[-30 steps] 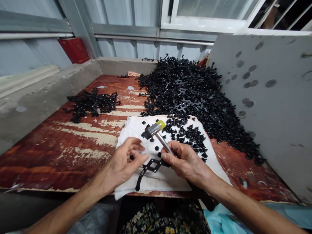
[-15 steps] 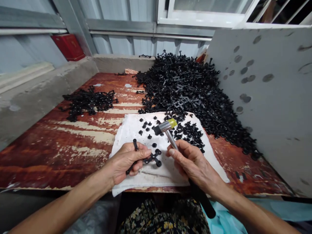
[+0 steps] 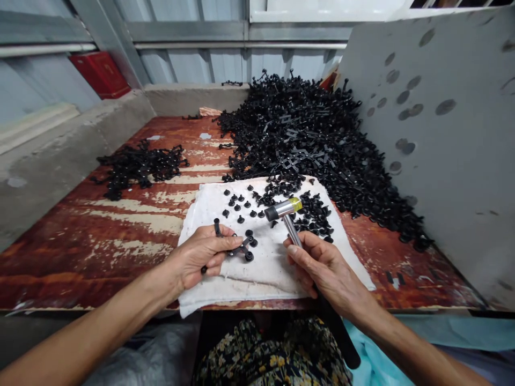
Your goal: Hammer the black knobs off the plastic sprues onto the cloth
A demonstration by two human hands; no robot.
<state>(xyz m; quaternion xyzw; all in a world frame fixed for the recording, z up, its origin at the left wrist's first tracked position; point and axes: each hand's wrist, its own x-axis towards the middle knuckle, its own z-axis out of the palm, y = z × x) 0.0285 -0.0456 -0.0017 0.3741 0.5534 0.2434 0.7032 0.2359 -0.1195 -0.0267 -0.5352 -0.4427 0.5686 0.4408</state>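
Observation:
My left hand (image 3: 201, 256) pinches a black jointed linkage (image 3: 240, 247) with round knobs at its ends, held low over a white cloth (image 3: 265, 276). One end of the linkage sits by small black disc-shaped caps (image 3: 249, 234) on the cloth; whether they touch is hard to tell. My right hand (image 3: 322, 268) is closed around a small mallet (image 3: 284, 209) with a metal head, one dark face and one yellow face. The mallet's head is raised above the cloth, right of the linkage. Part of its black handle is hidden by my hand.
A large heap of black linkages (image 3: 298, 128) rises at the back right against a grey spotted panel (image 3: 450, 161). A smaller pile (image 3: 140, 166) lies at left on the worn red table (image 3: 120, 230). Loose black caps (image 3: 316, 214) are scattered over the cloth's far side.
The whole view has shifted slightly. My left hand has moved the linkage's end leftward, close to the caps. The mallet head has swung a little to the right, away from the linkage.

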